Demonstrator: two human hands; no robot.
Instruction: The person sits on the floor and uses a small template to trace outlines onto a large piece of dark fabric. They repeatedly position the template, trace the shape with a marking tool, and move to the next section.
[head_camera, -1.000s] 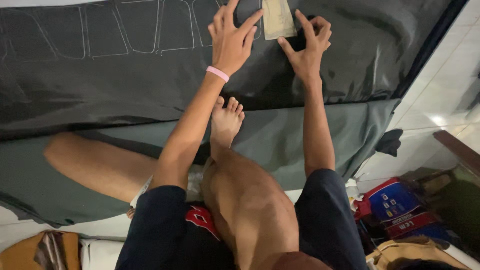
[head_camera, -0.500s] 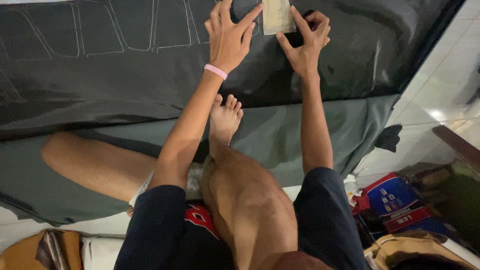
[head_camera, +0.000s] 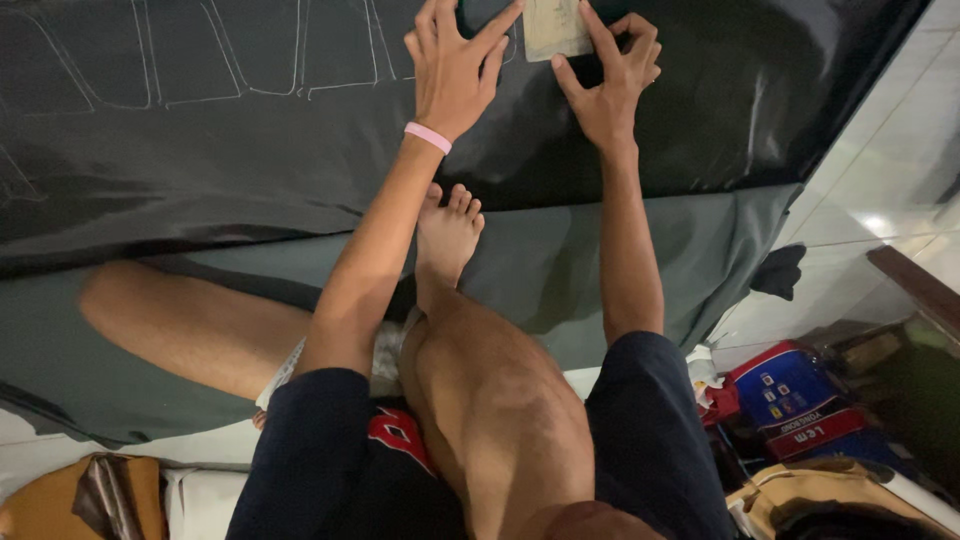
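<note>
A wide sheet of dark fabric lies spread on the floor, with pale chalk outlines drawn on it at the upper left. A small beige card template rests on it at the top edge of view. My left hand, with a pink band at the wrist, presses flat beside the template's left edge, fingers spread. My right hand pinches the template's lower right side with thumb and fingers. My bare foot rests on the fabric's near edge.
Grey-green cloth lies under the dark sheet. White floor tiles run along the right. Red and blue boxes and tan cloth sit at lower right, a brown bundle at lower left.
The view has shifted slightly, so the hands and the template sit a little higher in the frame. Both hands stay on the template.
</note>
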